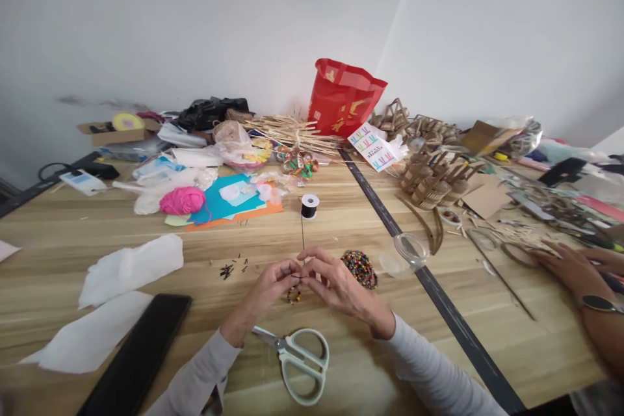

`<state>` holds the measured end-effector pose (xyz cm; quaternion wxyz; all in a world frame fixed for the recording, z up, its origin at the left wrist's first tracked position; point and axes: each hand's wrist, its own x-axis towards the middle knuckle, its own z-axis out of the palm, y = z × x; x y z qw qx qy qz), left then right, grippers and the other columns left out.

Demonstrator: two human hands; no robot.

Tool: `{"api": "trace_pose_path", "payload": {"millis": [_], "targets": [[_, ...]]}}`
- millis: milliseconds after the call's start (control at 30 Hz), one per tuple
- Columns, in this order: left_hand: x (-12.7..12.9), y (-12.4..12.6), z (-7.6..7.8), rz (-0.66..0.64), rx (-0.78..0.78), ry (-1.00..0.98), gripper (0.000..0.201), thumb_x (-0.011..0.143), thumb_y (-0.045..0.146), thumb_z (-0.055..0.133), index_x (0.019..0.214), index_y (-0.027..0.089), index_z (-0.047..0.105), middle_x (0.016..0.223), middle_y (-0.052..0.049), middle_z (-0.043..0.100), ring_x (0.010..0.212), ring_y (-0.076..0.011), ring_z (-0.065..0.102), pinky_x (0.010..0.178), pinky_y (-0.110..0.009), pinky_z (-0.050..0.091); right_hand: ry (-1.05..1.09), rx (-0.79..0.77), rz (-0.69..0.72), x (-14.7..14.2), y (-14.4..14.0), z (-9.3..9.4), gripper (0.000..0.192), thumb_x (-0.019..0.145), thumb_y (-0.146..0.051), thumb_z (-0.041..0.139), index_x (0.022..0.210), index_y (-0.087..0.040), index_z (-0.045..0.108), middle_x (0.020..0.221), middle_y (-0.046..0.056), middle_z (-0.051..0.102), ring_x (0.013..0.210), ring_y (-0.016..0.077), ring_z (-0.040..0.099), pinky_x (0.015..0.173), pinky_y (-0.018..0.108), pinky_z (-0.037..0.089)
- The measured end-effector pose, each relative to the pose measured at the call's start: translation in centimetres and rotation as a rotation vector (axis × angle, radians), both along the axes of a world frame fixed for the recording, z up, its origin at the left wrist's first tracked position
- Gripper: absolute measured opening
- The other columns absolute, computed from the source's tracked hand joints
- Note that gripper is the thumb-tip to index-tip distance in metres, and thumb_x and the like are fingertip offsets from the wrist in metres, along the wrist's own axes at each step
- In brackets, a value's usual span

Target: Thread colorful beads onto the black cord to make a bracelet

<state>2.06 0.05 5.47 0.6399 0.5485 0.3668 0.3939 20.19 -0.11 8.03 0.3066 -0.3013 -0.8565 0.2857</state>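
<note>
Both hands meet at mid-table, and it's fingertip work here! The left hand (277,278) has its grip pinched on the black cord (303,234), and the right hand (336,278) pinches it too, thumb and fingers close together. Just below the fingers hangs a small loop of colourful beads (293,296), partly hidden by them. Beyond, the cord runs up to a white-rimmed spool (309,206) standing on the table (370,344). Beside the right hand, a coiled heap of beaded strands (359,268)! Nearer the wearer lie pale-handled scissors (303,364), blades spread slightly; over left, little black scraps (227,271).
</note>
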Motion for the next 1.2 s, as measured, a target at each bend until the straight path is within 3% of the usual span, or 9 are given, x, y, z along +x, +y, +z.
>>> {"api": "trace_pose_path", "payload": {"millis": [100, 233, 467, 567, 700, 900, 1000, 1200], "targets": [[-0.3, 0.1, 0.0, 0.048, -0.012, 0.013, 0.032, 0.068, 0.043, 0.070, 0.069, 0.013, 0.061, 0.062, 0.000, 0.056, 0.058, -0.0123, 0.049, 0.056, -0.023, 0.038, -0.080, 0.034, 0.031, -0.1, 0.5, 0.2, 0.008, 0.092, -0.015, 0.045, 0.092, -0.017, 0.053, 0.097, 0.007, 0.058, 0.082, 0.0137, 0.056, 0.073, 0.024, 0.043], [-0.4, 0.2, -0.4, 0.118, 0.009, 0.037, 0.028, 0.070, 0.040, 0.068, 0.070, 0.014, 0.060, 0.062, 0.000, 0.056, 0.057, -0.0115, 0.049, 0.055, -0.022, 0.040, -0.180, 0.076, -0.007, -0.4, 0.9, 0.3, 0.009, 0.093, -0.018, 0.044, 0.092, -0.017, 0.053, 0.082, 0.004, 0.057, 0.072, 0.0134, 0.054, 0.067, 0.022, 0.040], [0.4, -0.2, -1.4, 0.264, 0.169, 0.170, 0.021, 0.067, 0.022, 0.066, 0.084, 0.016, 0.056, 0.077, -0.002, 0.060, 0.066, -0.0131, 0.053, 0.062, -0.023, 0.044, -0.083, 0.024, -0.120, -1.0, 1.9, -0.4, 0.005, 0.087, -0.015, 0.053, 0.083, -0.017, 0.055, 0.079, 0.002, 0.056, 0.069, 0.0118, 0.053, 0.063, 0.020, 0.039], [1.2, -0.3, -1.8, 0.346, 0.236, 0.292, 0.022, 0.064, 0.018, 0.066, 0.081, 0.017, 0.053, 0.071, 0.001, 0.058, 0.064, -0.0130, 0.053, 0.060, -0.023, 0.044, -0.027, -0.033, -0.150, -1.1, 2.2, -0.9, 0.004, 0.084, -0.014, 0.055, 0.082, -0.017, 0.056, 0.078, 0.001, 0.057, 0.070, 0.0118, 0.054, 0.062, 0.020, 0.040], [2.2, -0.2, -2.0, 0.495, 0.390, 0.461, 0.005, 0.068, 0.015, 0.057, 0.071, 0.018, 0.054, 0.063, 0.002, 0.056, 0.059, -0.0130, 0.052, 0.059, -0.024, 0.043, 0.004, -0.060, -0.170, -1.2, 2.4, -1.4, 0.005, 0.082, -0.012, 0.055, 0.081, -0.017, 0.058, 0.077, 0.001, 0.058, 0.070, 0.0116, 0.055, 0.061, 0.020, 0.039], [2.7, 0.0, -1.7, 0.615, 0.630, 0.481, 0.010, 0.072, 0.014, 0.053, 0.064, 0.018, 0.058, 0.068, -0.003, 0.062, 0.068, -0.0166, 0.058, 0.064, -0.027, 0.046, 0.060, -0.076, -0.222, -1.3, 2.4, -1.3, 0.005, 0.078, -0.012, 0.056, 0.079, -0.016, 0.058, 0.073, 0.000, 0.058, 0.064, 0.0105, 0.054, 0.057, 0.019, 0.038], [2.7, 0.0, -1.6, 0.586, 0.587, 0.383, 0.012, 0.073, 0.017, 0.056, 0.063, 0.017, 0.062, 0.068, -0.003, 0.066, 0.068, -0.0171, 0.062, 0.065, -0.027, 0.048, 0.070, -0.120, -0.239, -1.2, 2.5, -1.0, 0.002, 0.077, -0.014, 0.058, 0.076, -0.016, 0.057, 0.068, -0.001, 0.057, 0.060, 0.0097, 0.052, 0.054, 0.018, 0.037], [2.2, -0.3, -0.5, 0.451, 0.230, 0.206, 0.013, 0.072, 0.026, 0.063, 0.066, 0.016, 0.067, 0.065, -0.002, 0.067, 0.062, -0.0155, 0.060, 0.057, -0.023, 0.046, 0.138, -0.302, -0.113, -0.2, 3.0, -0.1, 0.010, 0.081, -0.024, 0.060, 0.079, -0.014, 0.059, 0.067, -0.002, 0.058, 0.059, 0.0087, 0.052, 0.055, 0.018, 0.040]]}}
